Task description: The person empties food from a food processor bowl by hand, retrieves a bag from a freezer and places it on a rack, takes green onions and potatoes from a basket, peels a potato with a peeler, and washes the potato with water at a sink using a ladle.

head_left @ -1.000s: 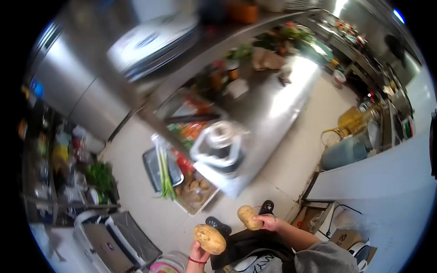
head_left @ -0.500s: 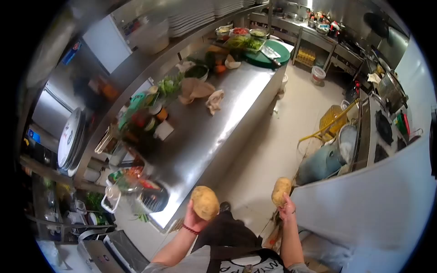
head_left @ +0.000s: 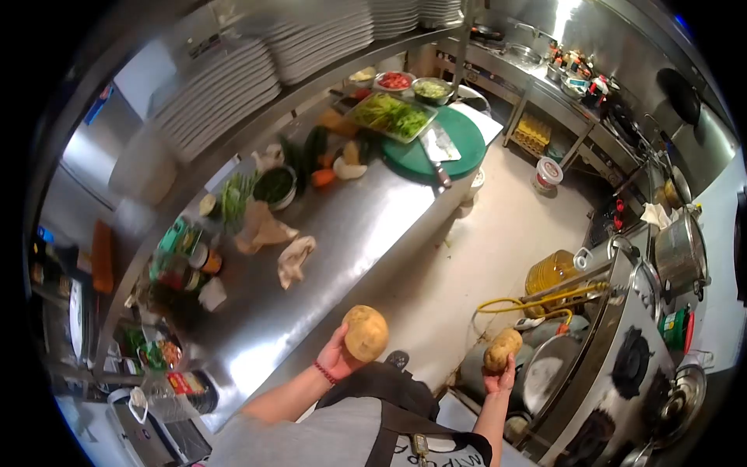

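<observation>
Currently holds a potato in either hand, both raised in the lower half of the frame and well apart from each other. Grasps the larger, rounder potato (head_left: 366, 333), just below centre, with the left hand (head_left: 334, 356), bending the fingers round its left side. Grips the smaller, longer potato (head_left: 503, 349) at lower right from beneath with the right hand (head_left: 499, 378), pressing the fingers against its lower end. Wears a red bracelet (head_left: 326, 374) on the left wrist and a grey shirt (head_left: 311, 436) along the bottom edge. Stands beside a steel counter (head_left: 342, 249) slanting from lower left to upper right. Has on that counter a green board (head_left: 467, 134) right of upper centre, with a broad-bladed knife (head_left: 440, 149) lying on it and cut greens (head_left: 393, 115) in a tray by its left edge. Has nearer, left of centre, a crumpled light-brown piece (head_left: 296, 262); cannot tell whether cloth or paper. Faces stacked plates (head_left: 323, 43) at upper left and, at lower right, a stove (head_left: 611, 405).
</observation>
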{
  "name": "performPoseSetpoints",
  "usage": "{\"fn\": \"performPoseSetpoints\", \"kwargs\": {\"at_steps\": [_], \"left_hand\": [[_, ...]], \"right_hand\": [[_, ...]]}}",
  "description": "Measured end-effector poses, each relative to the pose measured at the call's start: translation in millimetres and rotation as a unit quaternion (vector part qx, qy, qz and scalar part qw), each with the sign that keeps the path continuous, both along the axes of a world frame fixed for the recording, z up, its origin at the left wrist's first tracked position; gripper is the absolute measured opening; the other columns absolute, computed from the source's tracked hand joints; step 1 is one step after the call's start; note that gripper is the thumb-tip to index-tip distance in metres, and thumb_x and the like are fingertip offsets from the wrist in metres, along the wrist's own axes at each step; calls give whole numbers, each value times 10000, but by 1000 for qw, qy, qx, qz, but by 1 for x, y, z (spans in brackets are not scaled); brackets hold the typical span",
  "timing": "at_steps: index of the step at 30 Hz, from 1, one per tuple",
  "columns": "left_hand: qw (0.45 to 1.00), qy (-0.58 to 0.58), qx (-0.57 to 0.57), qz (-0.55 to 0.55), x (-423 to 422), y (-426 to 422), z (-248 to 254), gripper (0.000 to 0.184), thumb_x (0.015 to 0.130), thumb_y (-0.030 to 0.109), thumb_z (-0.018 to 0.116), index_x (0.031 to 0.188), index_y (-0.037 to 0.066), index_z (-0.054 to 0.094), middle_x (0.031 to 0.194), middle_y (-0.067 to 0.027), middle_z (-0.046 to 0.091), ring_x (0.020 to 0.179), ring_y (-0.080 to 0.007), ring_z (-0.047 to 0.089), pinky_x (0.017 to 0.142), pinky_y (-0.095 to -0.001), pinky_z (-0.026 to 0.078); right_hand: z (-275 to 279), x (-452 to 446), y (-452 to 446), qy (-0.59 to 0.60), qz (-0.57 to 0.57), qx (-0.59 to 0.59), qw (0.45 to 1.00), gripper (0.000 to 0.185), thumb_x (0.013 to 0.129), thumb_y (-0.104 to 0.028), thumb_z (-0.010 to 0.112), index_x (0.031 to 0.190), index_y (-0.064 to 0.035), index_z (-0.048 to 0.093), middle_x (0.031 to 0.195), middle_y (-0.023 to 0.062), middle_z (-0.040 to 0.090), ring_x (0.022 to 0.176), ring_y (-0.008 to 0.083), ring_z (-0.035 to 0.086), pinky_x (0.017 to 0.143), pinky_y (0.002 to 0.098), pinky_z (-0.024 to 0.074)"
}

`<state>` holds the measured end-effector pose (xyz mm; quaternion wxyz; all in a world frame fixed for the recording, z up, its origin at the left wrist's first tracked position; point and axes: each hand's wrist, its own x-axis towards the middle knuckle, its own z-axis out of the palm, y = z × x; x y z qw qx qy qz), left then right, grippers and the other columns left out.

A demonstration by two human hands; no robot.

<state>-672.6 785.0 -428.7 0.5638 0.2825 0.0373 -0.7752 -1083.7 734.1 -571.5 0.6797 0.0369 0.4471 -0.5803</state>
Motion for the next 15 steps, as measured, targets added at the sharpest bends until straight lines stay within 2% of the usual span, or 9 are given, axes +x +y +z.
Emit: {"fn": "performPoseSetpoints", "kwargs": {"at_steps": [5,6,7,8,9,11,13,15], "left_hand": [[999,5,-22,-36,-40,-137,6,599,819,339,642,1320,115,402,1314,-92,468,1214,-264,444,1036,-447,338],[999,-6,-34,-23,-47,-166,2,601,812,321,655,1313,98,408,1308,-95,473,1213,-264,445,1036,-447,338],[999,-19,-25,-17,-49,-190,-7,596,814,307,655,1309,86,408,1305,-98,475,1212,-264,446,1035,-446,341],[1000,-29,-7,-7,-52,-207,-15,590,815,292,656,1305,74,408,1301,-102,477,1211,-264,446,1033,-445,343],[1000,-24,-15,4,-66,-227,6,578,821,281,649,1298,57,410,1291,-100,484,1202,-262,452,1029,-439,350],[997,-45,-7,68,-85,-257,1,576,822,280,648,1297,56,411,1289,-95,487,1197,-262,456,1024,-444,353],[985,-98,5,144,-90,-287,-1,567,822,290,644,1294,73,419,1280,-81,493,1186,-261,464,1008,-472,362],[978,-101,22,183,-91,-311,-1,570,820,295,645,1300,91,416,1283,-75,490,1188,-259,461,1004,-476,363]], "right_hand": [[-13,-44,-85,-24,-9,8,1000,423,781,-390,639,1144,-193,544,1037,4,616,864,218,604,621,338,469],[-10,-52,-112,-35,24,11,999,423,784,-396,635,1144,-193,544,1036,-1,617,873,218,600,639,343,468],[-6,-47,-145,-12,10,2,1000,426,781,-402,638,1141,-193,545,1033,-1,617,898,221,592,657,347,463],[5,-55,-173,-22,-8,136,990,427,775,-406,646,1132,-195,546,1039,5,611,917,221,579,670,352,456],[-5,-72,-199,6,29,108,994,423,770,-399,656,1120,-188,549,1049,11,604,916,221,572,664,358,455],[-16,-92,-261,-16,88,64,994,409,780,-387,652,1119,-181,552,1052,16,602,914,217,571,663,360,458],[-6,-95,-325,-28,149,22,988,400,792,-374,647,1121,-165,557,1062,33,616,936,232,592,698,368,485],[8,-89,-392,3,163,30,986,395,796,-364,646,1120,-155,559,1067,37,619,935,237,599,718,371,495]]}}
